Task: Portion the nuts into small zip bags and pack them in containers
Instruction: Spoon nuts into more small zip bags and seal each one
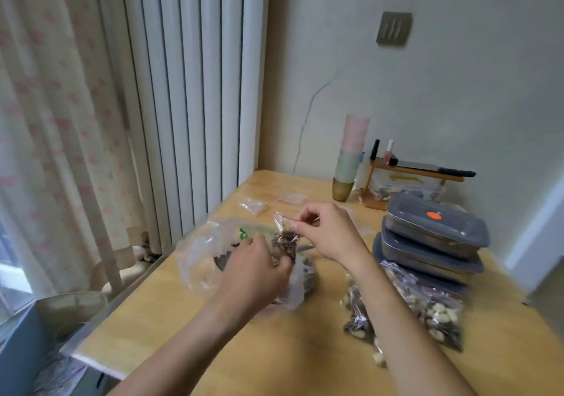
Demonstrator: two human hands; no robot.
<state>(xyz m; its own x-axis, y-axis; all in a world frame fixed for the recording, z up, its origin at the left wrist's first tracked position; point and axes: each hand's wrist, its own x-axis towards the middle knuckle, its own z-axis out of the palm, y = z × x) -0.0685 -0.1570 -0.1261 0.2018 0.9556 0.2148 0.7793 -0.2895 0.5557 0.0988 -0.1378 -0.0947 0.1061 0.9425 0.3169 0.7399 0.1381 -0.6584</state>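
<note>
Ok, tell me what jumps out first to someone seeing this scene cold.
Centre of the wooden table, the right hand pinches the red-striped top of a small zip bag holding nuts, while the left hand works at the big clear bag below it. To the right, grey lidded containers are stacked, with filled nut bags piled in front of them.

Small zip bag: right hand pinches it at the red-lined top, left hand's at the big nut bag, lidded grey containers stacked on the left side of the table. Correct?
Not quite. The head view shows the grey containers stacked on the table's right side. The rest holds: right hand pinches the small zip bag, left hand at the big nut bag.
</note>
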